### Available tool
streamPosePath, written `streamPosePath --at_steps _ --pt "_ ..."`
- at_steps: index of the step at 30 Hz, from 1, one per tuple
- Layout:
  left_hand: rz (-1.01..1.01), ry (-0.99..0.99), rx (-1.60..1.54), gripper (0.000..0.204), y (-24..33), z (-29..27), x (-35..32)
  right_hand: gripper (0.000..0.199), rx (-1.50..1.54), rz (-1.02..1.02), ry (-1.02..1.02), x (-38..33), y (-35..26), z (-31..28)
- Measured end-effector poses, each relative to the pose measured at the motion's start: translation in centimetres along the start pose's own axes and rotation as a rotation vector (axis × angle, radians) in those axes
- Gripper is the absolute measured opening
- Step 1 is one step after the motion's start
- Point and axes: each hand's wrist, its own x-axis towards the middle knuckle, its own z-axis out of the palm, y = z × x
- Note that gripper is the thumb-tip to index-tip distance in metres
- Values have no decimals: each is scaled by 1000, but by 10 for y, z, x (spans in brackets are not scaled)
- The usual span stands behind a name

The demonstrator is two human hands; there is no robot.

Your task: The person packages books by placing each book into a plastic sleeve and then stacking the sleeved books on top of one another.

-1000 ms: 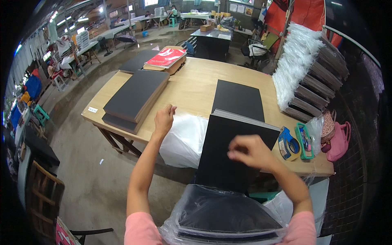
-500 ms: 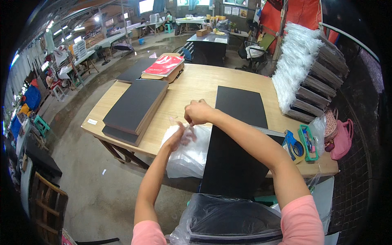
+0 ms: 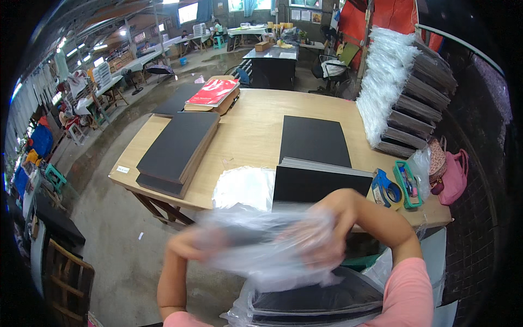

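A clear plastic bag (image 3: 261, 261), blurred by motion, is stretched between my hands in front of the table's near edge. My left hand (image 3: 200, 243) grips its left side, the fingers smeared. At the other side my right hand (image 3: 329, 234) is closed on the plastic, its fingertips partly veiled by it. Just beyond lies a pile of white, filmy plastic bags (image 3: 243, 188). A stack of black sheets (image 3: 321, 182) sits right of that pile, with another black board (image 3: 316, 139) behind it. Below my hands are black boards in clear plastic (image 3: 321, 297).
Black boards (image 3: 177, 144) are stacked at the table's left, near a red packet (image 3: 213, 91). To the right stand a blue tape dispenser (image 3: 385, 188), a green basket (image 3: 407, 185), a pink bag (image 3: 454, 177) and a tall pile of plastic-wrapped boards (image 3: 408, 103).
Both hands have come back from the white pile toward me, bringing a clear plastic bag and spreading apart. The black stack's far edge is no longer covered by my right forearm.
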Motion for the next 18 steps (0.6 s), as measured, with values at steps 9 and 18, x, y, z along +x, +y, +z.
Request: streamPosePath --at_steps 9,18 --pt "306 177 -501 26 5 31 42 60 352 -195 323 -62 48 140" --pt "-81 1212 869 21 -32 17 145 2 -753 412 2340 -110 38 175"
